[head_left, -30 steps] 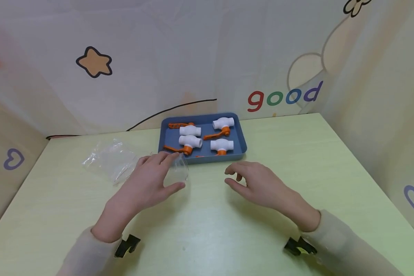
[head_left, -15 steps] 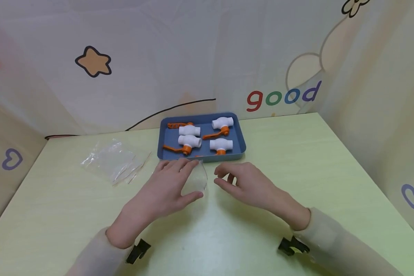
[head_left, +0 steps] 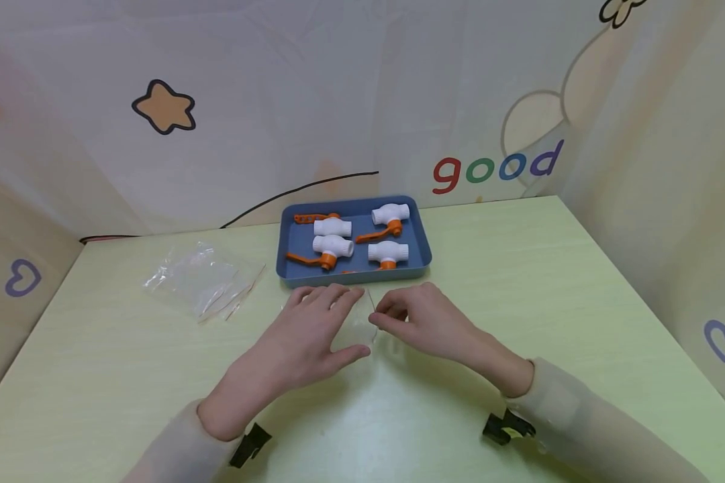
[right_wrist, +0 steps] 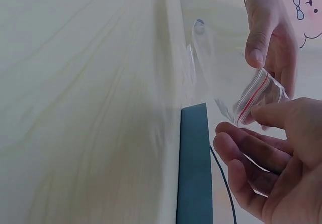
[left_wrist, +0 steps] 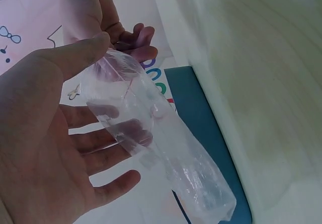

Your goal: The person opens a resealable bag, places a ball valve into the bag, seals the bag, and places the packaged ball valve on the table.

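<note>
While the left hand (head_left: 305,342) sits at about eight o'clock of a clear, thin plastic zip bag (left_wrist: 188,168), its fingers spread well away from the thumb and the film held between them, the right hand (head_left: 425,325), at three o'clock, pinches the mouth of that bag between thumb and forefinger, right by the red zip line (right_wrist: 256,93). The step in hand looks to be parting the mouth; the next move seems to call for working a fingertip between the two lips as the left hand steadies the rest, since film this limp probably clings to itself. Count one bag in the hands, held above a pale, wood-grained table (head_left: 519,282). Near it, at twelve o'clock, stands one shallow, blue-grey, rectangular tray (head_left: 419,241) carrying four white plastic valves (head_left: 389,252) with orange lever handles, placed roughly at two, four, eight and ten o'clock within it; the handle of the four o'clock one is mostly hidden behind the near wall. Well apart, between nine and ten o'clock, lies one flat pile of clear zip bags (head_left: 193,275), more than one by their overlapping edges, though how many I cannot tell.
</note>
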Action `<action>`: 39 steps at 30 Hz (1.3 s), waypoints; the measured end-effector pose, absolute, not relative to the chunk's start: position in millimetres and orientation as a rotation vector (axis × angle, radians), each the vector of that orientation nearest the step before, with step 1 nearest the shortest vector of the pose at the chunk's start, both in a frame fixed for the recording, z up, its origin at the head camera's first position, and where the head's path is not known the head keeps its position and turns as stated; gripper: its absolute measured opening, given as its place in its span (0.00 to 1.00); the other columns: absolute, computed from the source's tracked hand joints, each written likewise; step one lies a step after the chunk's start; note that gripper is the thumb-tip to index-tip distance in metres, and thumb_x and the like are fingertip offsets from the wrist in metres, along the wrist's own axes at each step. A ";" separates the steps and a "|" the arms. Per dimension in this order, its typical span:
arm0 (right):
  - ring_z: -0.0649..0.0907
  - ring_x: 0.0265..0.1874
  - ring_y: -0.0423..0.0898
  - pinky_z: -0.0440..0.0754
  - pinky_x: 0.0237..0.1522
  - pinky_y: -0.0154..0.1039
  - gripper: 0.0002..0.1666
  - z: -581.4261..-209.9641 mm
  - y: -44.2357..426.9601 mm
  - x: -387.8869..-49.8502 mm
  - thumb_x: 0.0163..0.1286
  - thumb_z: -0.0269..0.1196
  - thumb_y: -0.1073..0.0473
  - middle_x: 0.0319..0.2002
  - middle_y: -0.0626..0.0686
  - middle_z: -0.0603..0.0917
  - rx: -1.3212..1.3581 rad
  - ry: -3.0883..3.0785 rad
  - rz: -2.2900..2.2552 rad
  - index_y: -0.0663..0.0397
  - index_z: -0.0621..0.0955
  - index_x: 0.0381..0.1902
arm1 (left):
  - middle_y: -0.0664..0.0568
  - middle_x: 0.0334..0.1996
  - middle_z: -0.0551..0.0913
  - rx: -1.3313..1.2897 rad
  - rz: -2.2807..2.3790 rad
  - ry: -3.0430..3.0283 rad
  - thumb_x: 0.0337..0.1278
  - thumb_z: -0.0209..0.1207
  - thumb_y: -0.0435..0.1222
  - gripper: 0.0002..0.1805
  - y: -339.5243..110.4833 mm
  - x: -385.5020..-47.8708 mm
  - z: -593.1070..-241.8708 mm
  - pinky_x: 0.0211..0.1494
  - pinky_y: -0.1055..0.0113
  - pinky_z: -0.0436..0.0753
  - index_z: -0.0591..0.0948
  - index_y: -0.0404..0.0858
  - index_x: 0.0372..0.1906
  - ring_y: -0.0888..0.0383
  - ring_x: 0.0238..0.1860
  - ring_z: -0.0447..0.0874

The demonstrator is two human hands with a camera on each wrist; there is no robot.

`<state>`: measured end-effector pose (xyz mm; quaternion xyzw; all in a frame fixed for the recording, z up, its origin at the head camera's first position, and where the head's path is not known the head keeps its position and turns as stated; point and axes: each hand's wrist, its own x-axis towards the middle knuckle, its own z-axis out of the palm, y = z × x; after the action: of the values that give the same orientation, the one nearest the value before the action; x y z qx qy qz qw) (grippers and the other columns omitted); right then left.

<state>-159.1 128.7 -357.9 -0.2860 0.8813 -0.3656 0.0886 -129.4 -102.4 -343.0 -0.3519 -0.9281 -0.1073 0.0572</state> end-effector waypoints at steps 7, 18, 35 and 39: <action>0.86 0.28 0.41 0.85 0.31 0.37 0.03 -355.9 129.5 -157.2 0.72 0.68 0.63 0.31 0.45 0.89 -0.796 2.562 -1.206 0.55 0.88 0.40 | 0.48 0.60 0.78 -1.087 -0.332 -2.774 0.60 0.68 0.59 0.42 -102.3 -129.7 -343.4 0.65 0.45 0.69 0.73 0.38 0.72 0.50 0.62 0.76; 0.87 0.28 0.51 0.79 0.26 0.37 0.05 -353.8 136.0 -159.9 0.74 0.65 0.62 0.30 0.52 0.89 -0.687 2.492 -1.345 0.57 0.87 0.38 | 0.45 0.67 0.73 -1.104 -0.374 -2.795 0.57 0.70 0.59 0.50 -104.1 -132.2 -344.4 0.70 0.45 0.66 0.66 0.39 0.77 0.48 0.69 0.70; 0.85 0.28 0.51 0.81 0.30 0.38 0.06 -353.4 140.2 -160.4 0.74 0.66 0.62 0.32 0.54 0.87 -0.633 2.447 -1.460 0.60 0.85 0.42 | 0.44 0.67 0.73 -1.058 -0.324 -2.835 0.49 0.76 0.58 0.58 -110.0 -137.2 -348.5 0.72 0.45 0.64 0.62 0.34 0.78 0.44 0.68 0.70; 0.80 0.30 0.49 0.78 0.30 0.36 0.07 -355.1 139.0 -158.3 0.70 0.70 0.61 0.32 0.52 0.83 -0.641 2.532 -1.479 0.55 0.83 0.41 | 0.45 0.62 0.76 -1.059 -0.296 -2.795 0.49 0.75 0.59 0.55 -109.8 -137.7 -349.0 0.72 0.46 0.64 0.65 0.34 0.76 0.44 0.65 0.73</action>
<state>-158.3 139.0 -355.1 -0.2129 0.8415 -0.4915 0.0703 -137.7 -109.8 -349.0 -0.3518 -0.9284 -0.0982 0.0690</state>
